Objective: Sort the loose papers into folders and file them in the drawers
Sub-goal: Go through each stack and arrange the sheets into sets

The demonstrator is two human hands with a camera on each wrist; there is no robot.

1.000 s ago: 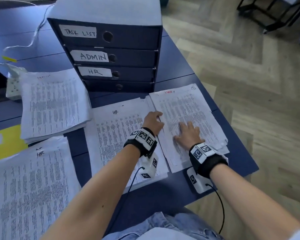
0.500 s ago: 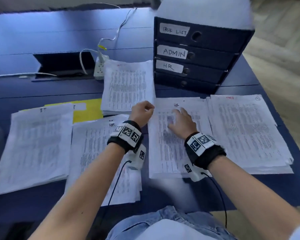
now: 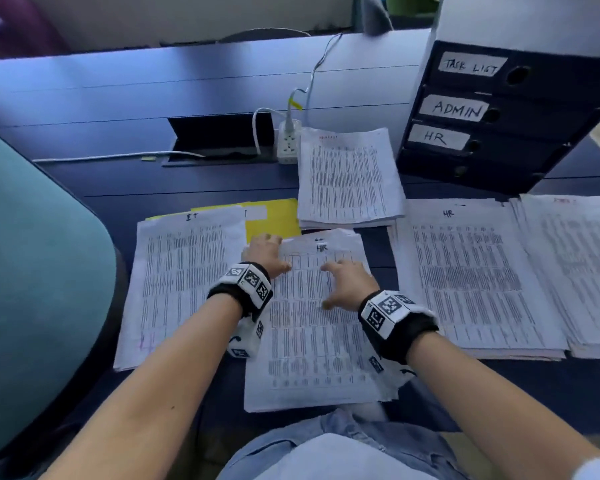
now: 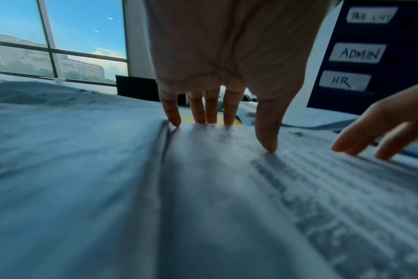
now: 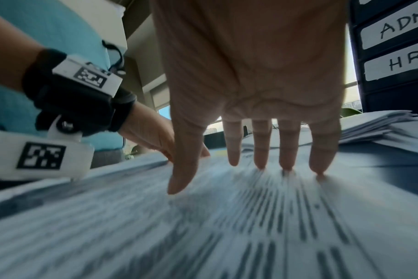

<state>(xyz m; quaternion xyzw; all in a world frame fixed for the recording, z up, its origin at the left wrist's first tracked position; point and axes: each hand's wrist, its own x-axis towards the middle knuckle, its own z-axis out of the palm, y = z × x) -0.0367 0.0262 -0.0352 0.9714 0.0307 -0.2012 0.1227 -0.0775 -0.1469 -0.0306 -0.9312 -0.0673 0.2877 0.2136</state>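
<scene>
A person seated at a dark blue table [image 3: 194, 174] works both hands on a stack of printed sheets marked "HR" [image 3: 312, 341], which lies at the table's near edge, directly in front of them. The left hand [image 3: 265, 252] sits at the stack's upper-left corner, fingers [image 4: 170, 111] pointing down w/ tips on the paper's far edge & thumb tip pressed on the top sheet; its grip is apart, nothing pinched. The right hand [image 3: 347, 284] is spread flat over the upper middle of the sheet, fingertips [image 5: 319, 160] touching or just above the print; grip apart as well.

Other paper lies round it: a pile marked "IT" [image 3: 184, 282] just to the left, overlapping a yellow folder [image 3: 274, 220]; a pile w/ a red heading [image 3: 349, 178] farther back; a second "HR" pile [image 3: 465, 278] to the right; and another red-headed pile [image 3: 582, 268] at the frame's right edge.

A dark drawer unit [image 3: 534, 109] stands at the back right of the table, drawers closed, w/ labels reading TASK LIST, ADMIN & HR; the bottom drawer bears no label. A white power strip [image 3: 287, 143] w/ cables sits beside an open cable hatch [image 3: 222, 136]. A teal chair back [image 3: 32, 271] fills the left side.
</scene>
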